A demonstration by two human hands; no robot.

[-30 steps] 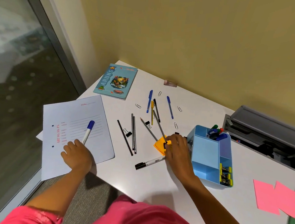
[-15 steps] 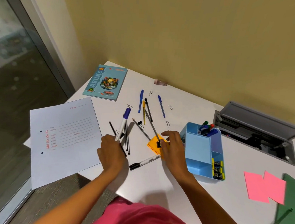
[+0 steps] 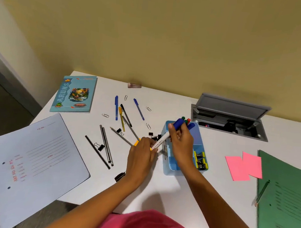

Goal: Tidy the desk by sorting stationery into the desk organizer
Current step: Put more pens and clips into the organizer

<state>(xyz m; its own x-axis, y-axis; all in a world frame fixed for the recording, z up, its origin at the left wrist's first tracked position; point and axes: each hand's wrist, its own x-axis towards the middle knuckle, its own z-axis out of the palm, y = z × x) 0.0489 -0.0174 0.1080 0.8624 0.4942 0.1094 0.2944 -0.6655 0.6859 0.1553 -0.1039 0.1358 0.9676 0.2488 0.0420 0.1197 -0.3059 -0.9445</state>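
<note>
Head view, marker [image 3: 164,137] between both hands' fingers [image 3: 173,133]

A single head-worn view looks steeply down, close over the desk [image 3: 176,191].

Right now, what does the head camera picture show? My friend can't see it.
Two bare hands, the left hand and the right hand, hold a white marker with a blue cap over a light blue plastic desk organizer. Pens, pencils, binder clips and paper clips lie scattered on the white desk.
</note>
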